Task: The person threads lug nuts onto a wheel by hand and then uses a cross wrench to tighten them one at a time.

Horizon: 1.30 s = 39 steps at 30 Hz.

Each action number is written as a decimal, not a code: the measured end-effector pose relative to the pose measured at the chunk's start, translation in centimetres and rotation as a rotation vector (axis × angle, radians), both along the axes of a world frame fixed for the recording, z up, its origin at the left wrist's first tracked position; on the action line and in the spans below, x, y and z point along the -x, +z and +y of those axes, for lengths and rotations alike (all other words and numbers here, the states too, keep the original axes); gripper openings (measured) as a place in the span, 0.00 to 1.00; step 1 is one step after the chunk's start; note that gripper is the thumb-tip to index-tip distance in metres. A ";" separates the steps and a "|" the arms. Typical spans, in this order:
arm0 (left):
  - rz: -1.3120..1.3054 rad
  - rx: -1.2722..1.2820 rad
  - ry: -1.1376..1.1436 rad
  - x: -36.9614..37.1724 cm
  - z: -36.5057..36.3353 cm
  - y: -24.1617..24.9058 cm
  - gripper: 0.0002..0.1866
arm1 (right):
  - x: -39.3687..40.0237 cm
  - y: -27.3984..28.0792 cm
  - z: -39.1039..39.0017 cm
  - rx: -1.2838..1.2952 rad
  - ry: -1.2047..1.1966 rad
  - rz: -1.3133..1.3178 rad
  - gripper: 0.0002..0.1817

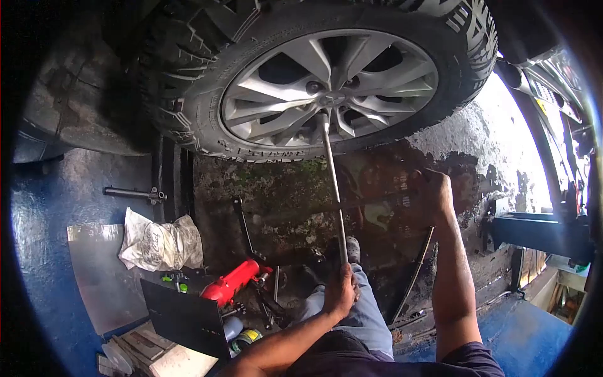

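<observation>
My left hand (341,293) is wrapped round the lower end of a long lug wrench (334,185). The wrench slants up to the wheel, its top end at the spokes just below the hub cap. Above hangs the wheel, a silver alloy rim (301,55) inside a chunky black tire (195,116). My right hand (432,188) is raised to the right of the wrench, closed round a dark bar (377,200). That bar is smeared by motion and stretches leftward, crossing the wrench in this view.
A red jack-like cylinder (232,283) lies on the floor at lower left, beside a black box (185,317) and a crumpled white sack (160,242). Thin metal bars (244,229) lie around. A blue steel beam (543,234) juts in from the right.
</observation>
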<state>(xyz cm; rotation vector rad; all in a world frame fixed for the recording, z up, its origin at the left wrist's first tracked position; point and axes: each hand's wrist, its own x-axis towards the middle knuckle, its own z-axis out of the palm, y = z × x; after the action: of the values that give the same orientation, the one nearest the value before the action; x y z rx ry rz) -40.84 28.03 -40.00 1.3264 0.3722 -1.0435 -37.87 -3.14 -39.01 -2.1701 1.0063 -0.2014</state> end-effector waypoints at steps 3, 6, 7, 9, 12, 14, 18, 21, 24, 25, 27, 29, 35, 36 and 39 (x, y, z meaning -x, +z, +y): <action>-0.063 -0.027 -0.057 -1.6 -0.1 0.2 0.25 | -1.6 3.0 0.7 0.048 0.013 0.026 0.14; -0.036 0.078 -0.021 -3.4 0.0 -0.6 0.24 | -3.6 5.2 2.5 0.092 0.010 -0.202 0.13; -0.010 0.137 0.008 -3.7 0.0 -1.0 0.24 | -4.4 7.0 3.6 0.188 0.063 -0.213 0.12; 0.054 0.145 0.023 -3.8 0.0 -0.9 0.24 | -5.5 10.1 5.4 0.373 0.169 -0.227 0.12; 0.110 0.174 0.044 -3.8 -0.6 1.2 0.22 | -6.2 9.5 4.4 0.333 0.028 -0.216 0.12; 0.124 0.206 0.064 -3.1 -1.2 1.9 0.21 | -4.5 4.6 0.7 0.641 0.160 -0.136 0.17; -0.080 0.087 -0.011 -2.7 -1.9 1.5 0.20 | -4.0 6.9 0.3 0.048 -0.012 0.092 0.22; 0.090 0.146 0.086 -2.9 -2.0 1.9 0.18 | -3.2 10.9 -1.1 0.530 0.220 0.115 0.29; 0.133 0.171 0.099 -2.7 -1.8 1.7 0.16 | -6.0 26.7 3.2 0.722 0.224 0.039 0.29; 0.132 0.171 0.103 -2.6 -1.9 1.6 0.17 | -6.6 30.1 1.5 0.908 0.293 0.141 0.25; 0.137 0.159 0.111 -2.5 -2.1 1.6 0.17 | -7.1 31.1 0.0 1.029 0.304 0.138 0.22; 0.151 0.138 0.127 -2.6 -2.2 1.7 0.17 | -6.9 26.2 1.0 0.893 0.200 -0.071 0.24; -0.045 0.066 0.101 -3.7 -2.2 -1.7 0.14 | -5.2 2.1 -0.7 0.685 0.269 -0.084 0.26; -0.031 0.056 0.110 -2.4 -1.7 -1.4 0.14 | -2.9 0.9 -1.1 0.548 0.310 0.074 0.26; -0.159 0.015 0.108 -1.9 -1.2 -2.5 0.15 | -3.9 0.8 -1.5 0.234 0.401 0.285 0.23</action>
<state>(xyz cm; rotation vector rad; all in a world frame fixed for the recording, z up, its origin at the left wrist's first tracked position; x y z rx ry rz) -38.91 26.79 -42.46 1.3509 0.3123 -0.8438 -33.99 -4.59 -38.22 -2.6162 0.6985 0.1939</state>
